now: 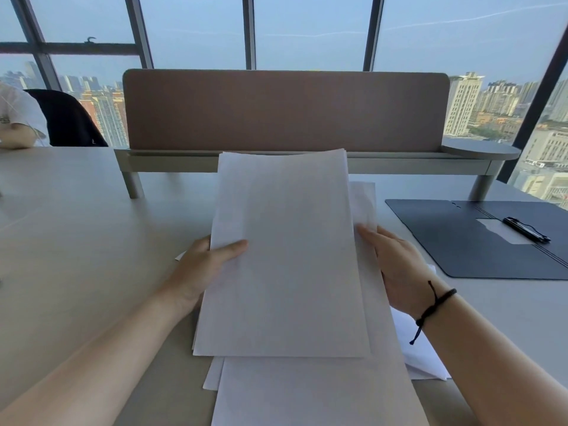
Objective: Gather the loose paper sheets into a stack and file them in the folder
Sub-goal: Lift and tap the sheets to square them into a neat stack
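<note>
A stack of white paper sheets [285, 256] is lifted off the desk in front of me, its far edge raised. My left hand [206, 265] grips its left edge, thumb on top. My right hand [396, 265], with a black cord at the wrist, presses flat against the stack's right edge, fingers behind it. More loose sheets [307, 392] lie fanned on the desk beneath, one poking out at the right [427, 358]. The dark blue folder [461, 241] lies open on the desk to the right, a black clip [525, 229] at its middle.
A brown divider panel [285, 109] on a raised grey shelf stands across the back of the desk. Another person's arm [15, 133] and a dark chair [70, 118] are at the far left. Windows lie beyond.
</note>
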